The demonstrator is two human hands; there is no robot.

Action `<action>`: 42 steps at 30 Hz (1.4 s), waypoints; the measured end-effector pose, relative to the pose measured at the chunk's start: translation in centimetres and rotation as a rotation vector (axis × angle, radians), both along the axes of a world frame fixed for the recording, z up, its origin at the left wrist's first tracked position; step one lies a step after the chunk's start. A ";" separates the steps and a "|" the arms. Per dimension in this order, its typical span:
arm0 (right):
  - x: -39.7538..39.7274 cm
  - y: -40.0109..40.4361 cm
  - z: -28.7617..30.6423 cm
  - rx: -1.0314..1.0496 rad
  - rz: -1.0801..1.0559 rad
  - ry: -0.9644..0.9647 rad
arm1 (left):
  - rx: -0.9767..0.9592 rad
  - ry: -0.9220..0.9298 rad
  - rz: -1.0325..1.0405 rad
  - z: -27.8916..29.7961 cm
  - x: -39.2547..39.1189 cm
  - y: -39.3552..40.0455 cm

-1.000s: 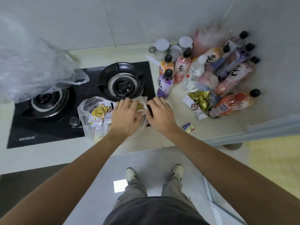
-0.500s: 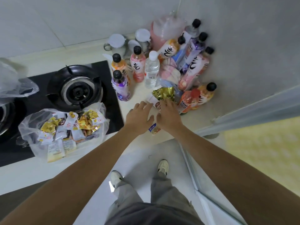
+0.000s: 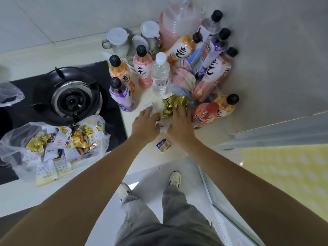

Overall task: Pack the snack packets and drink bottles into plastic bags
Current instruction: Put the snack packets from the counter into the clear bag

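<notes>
A clear plastic bag (image 3: 99, 125) full of yellow and white snack packets lies at the left, partly on the stove. Several drink bottles stand or lean in the counter corner, among them a purple bottle (image 3: 122, 96), a water bottle (image 3: 160, 75) and an orange bottle (image 3: 205, 113) lying down. My left hand (image 3: 144, 124) lies over a white packet (image 3: 156, 105), fingers spread. My right hand (image 3: 181, 121) lies flat on a gold packet (image 3: 173, 104). A small blue packet (image 3: 163, 145) sits on the counter between my wrists.
A black gas stove (image 3: 65, 96) takes up the left of the counter, with another clear bag (image 3: 10, 94) at its far left. White-lidded cups (image 3: 118, 41) and a pink bag (image 3: 170, 32) stand against the wall. The counter edge (image 3: 142, 164) runs below my hands.
Both hands left the filled snack bag and moved right to the loose packets in front of the bottles. The view swung right with them.
</notes>
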State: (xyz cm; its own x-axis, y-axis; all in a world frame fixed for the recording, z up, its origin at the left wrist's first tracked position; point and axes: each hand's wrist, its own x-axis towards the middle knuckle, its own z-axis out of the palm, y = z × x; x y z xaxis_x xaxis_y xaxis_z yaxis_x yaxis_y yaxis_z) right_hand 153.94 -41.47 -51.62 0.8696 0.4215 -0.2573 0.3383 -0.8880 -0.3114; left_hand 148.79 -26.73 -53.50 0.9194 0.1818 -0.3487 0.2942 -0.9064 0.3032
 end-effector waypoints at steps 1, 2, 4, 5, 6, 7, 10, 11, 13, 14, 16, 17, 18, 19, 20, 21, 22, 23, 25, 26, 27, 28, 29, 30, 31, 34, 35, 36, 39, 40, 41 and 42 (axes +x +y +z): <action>0.0 0.0 -0.2 0.006 0.009 -0.015 | 0.017 0.001 0.011 0.0 -0.1 0.4; -0.1 0.0 -0.3 0.012 0.022 -0.037 | 0.045 -0.006 0.014 0.0 -0.2 0.7; -0.2 0.0 -0.6 0.023 0.032 -0.065 | 0.116 -0.041 0.006 0.3 -0.1 1.1; -0.3 0.0 -0.9 0.024 0.029 -0.074 | 0.141 -0.072 -0.007 0.5 0.2 1.1; -0.3 0.0 -1.0 0.022 0.024 -0.082 | 0.142 -0.110 -0.030 0.8 0.7 1.1; -0.3 -0.1 -1.2 0.022 0.013 -0.091 | 0.114 -0.147 -0.063 1.0 1.2 0.9; -0.5 -0.2 -1.7 0.035 -0.022 -0.112 | -0.030 -0.202 -0.196 1.6 3.0 0.1; -0.5 -0.1 -1.8 0.038 -0.030 -0.114 | -0.049 -0.199 -0.228 1.6 3.3 -0.2; -0.5 -0.1 -1.9 0.048 -0.040 -0.103 | -0.057 -0.186 -0.226 1.4 3.6 -0.5; -0.5 -0.1 -2.0 0.048 -0.039 -0.096 | -0.056 -0.192 -0.214 1.3 3.5 -0.7; -0.5 -0.1 -2.1 0.045 -0.030 -0.085 | -0.050 -0.224 -0.199 1.1 3.0 -0.8; -0.6 -0.2 -2.2 0.048 -0.025 -0.077 | -0.039 -0.236 -0.199 1.0 2.7 -0.8; -0.7 -0.3 -2.3 0.050 -0.017 -0.070 | -0.025 -0.244 -0.200 0.9 2.4 -0.6; -0.8 -0.5 -2.5 0.048 -0.003 -0.065 | -0.016 -0.247 -0.200 0.8 2.1 -0.5; -1.0 -0.7 -2.7 0.039 0.018 -0.066 | -0.010 -0.247 -0.202 0.8 1.8 -0.4; -1.2 -0.9 -2.9 0.029 0.039 -0.072 | -0.003 -0.248 -0.206 0.8 1.6 -0.3; -1.4 -1.0 -3.1 0.025 0.052 -0.080 | 0.004 -0.260 -0.211 0.8 1.5 -0.2; -1.7 -1.2 -3.2 0.031 0.052 -0.089 | 0.014 -0.282 -0.215 1.0 1.5 -0.2; -2.2 -1.4 -3.4 0.059 0.043 -0.101 | 0.043 -0.308 -0.216 1.2 1.7 -0.5; -2.5 -1.5 -3.4 0.075 0.040 -0.106 | 0.053 -0.307 -0.209 1.3 1.8 -0.7; -2.7 -1.7 -3.5 0.094 0.033 -0.107 | 0.045 -0.297 -0.195 1.3 2.0 -0.8; -2.9 -1.8 -3.6 0.111 0.026 -0.104 | 0.024 -0.271 -0.174 1.2 2.2 -1.0; -3.1 -2.0 -3.8 0.119 0.022 -0.095 | 0.002 -0.229 -0.152 1.0 2.4 -1.2; -3.1 -2.1 -4.1 0.110 0.027 -0.082 | -0.019 -0.181 -0.133 0.8 2.5 -1.3; -3.1 -2.1 -4.2 0.089 0.039 -0.073 | -0.035 -0.139 -0.116 0.5 2.7 -1.4; -3.0 -2.2 -4.5 0.060 0.062 -0.064 | -0.044 -0.104 -0.119 -0.2 2.5 -1.6; -3.1 -2.2 -4.3 0.068 0.054 -0.058 | -0.047 -0.124 -0.122 -0.4 2.4 -1.5; -3.1 -2.2 -4.1 0.077 0.043 -0.053 | -0.054 -0.140 -0.117 -0.3 2.3 -1.5; -3.2 -2.1 -3.6 0.079 0.030 -0.035 | -0.066 -0.148 -0.092 -0.2 1.7 -1.1; -3.1 -2.0 -3.6 0.073 0.032 -0.033 | -0.068 -0.151 -0.084 0.0 1.4 -0.9; -3.0 -1.9 -3.6 0.066 0.035 -0.036 | -0.067 -0.157 -0.074 0.1 1.1 -0.7; -2.9 -1.8 -3.5 0.064 0.037 -0.042 | -0.067 -0.167 -0.065 0.1 0.7 -0.5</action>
